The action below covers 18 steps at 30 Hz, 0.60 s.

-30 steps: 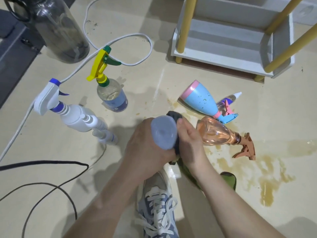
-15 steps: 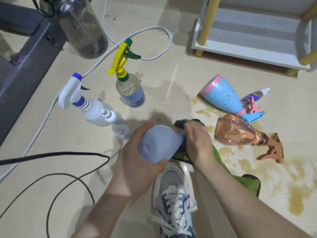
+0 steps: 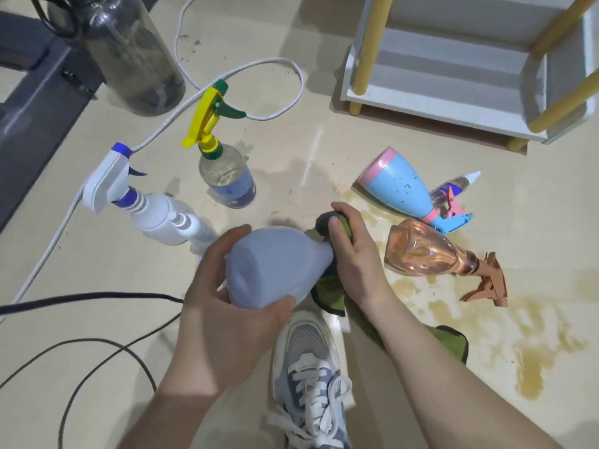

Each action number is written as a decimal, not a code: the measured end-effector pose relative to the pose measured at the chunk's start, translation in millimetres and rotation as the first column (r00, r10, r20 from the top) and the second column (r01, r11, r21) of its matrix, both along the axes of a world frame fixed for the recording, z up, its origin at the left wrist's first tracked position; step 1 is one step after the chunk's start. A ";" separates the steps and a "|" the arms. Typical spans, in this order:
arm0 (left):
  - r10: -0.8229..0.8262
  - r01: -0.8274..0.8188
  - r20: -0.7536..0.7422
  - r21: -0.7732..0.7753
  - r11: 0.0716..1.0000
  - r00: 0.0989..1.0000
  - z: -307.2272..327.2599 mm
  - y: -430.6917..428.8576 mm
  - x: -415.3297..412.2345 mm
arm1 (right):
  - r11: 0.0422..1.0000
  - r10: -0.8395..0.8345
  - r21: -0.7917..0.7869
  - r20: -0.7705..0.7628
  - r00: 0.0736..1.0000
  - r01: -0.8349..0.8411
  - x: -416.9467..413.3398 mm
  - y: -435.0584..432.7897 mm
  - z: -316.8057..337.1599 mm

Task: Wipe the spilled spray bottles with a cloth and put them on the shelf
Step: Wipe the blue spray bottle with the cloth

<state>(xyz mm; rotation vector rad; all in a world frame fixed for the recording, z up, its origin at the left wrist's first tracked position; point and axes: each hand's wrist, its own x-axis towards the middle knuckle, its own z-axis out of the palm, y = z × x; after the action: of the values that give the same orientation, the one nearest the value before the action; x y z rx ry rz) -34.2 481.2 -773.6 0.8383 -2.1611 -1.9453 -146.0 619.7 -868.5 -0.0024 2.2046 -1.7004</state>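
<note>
My left hand (image 3: pixel 223 312) grips a pale lilac spray bottle (image 3: pixel 272 270) by its body, base toward me. My right hand (image 3: pixel 353 254) holds a green cloth (image 3: pixel 330 293) wrapped round the bottle's neck, which is hidden. To the right, a blue bottle with a pink base (image 3: pixel 405 189), a clear orange bottle (image 3: pixel 428 254) and a small clear bottle (image 3: pixel 453 189) lie on their sides in brown spill. Upright on the left stand a yellow-trigger bottle (image 3: pixel 227 176) and a white bottle (image 3: pixel 152 215). The white shelf (image 3: pixel 434 108) with yellow posts is at the back right.
Brown liquid (image 3: pixel 531 358) stains the floor at the right. A white cable (image 3: pixel 275 63) and black cables (image 3: pixel 97 345) cross the floor at the left. A large dark water jug (image 3: pixel 129 50) stands at the back left. My sneaker (image 3: pixel 308 377) is below the hands.
The lilac bottle has tipped more sideways in my left hand, and my right hand with the cloth has shifted along its neck. The view has drifted slightly.
</note>
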 end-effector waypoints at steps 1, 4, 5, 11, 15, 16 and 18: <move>0.032 -0.033 0.014 0.042 0.999 0.999 -1.8 -3.8 -0.9 | 1.000 -0.001 0.026 -0.025 1.000 0.001 -1.8 0.1 -0.2; 0.117 -0.130 0.070 0.217 0.968 0.991 -9.6 -14.4 2.2 | 0.995 -0.009 0.095 -0.039 0.999 0.013 -12.0 -1.6 6.0; 0.133 -0.149 0.078 0.274 0.950 0.988 -12.4 -16.4 4.3 | 0.989 -0.069 0.130 -0.022 0.997 0.071 -16.6 -1.4 7.5; 0.182 -0.197 0.078 0.464 0.864 0.980 -19.5 -15.4 7.4 | 0.987 -0.098 -0.089 0.316 0.944 0.132 -22.8 18.5 31.3; 0.204 -0.219 0.086 0.516 0.828 0.975 -20.0 -11.2 7.0 | 0.994 0.108 -0.064 0.300 0.948 -0.093 -15.4 31.8 38.1; 0.206 -0.222 0.091 0.551 0.804 0.974 -20.3 -8.3 7.2 | 0.998 0.065 0.001 0.231 0.971 -0.067 -15.6 30.7 39.9; 0.196 -0.222 0.113 0.645 0.732 0.974 -26.0 -5.5 7.3 | 0.990 -0.029 0.142 0.095 0.995 0.015 -17.1 29.2 40.6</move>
<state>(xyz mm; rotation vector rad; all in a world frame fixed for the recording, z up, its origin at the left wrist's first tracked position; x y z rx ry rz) -26.9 475.7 -799.6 1.1483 -1.2735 -2.5940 -163.1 648.9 -827.9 0.1379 2.2551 -1.5186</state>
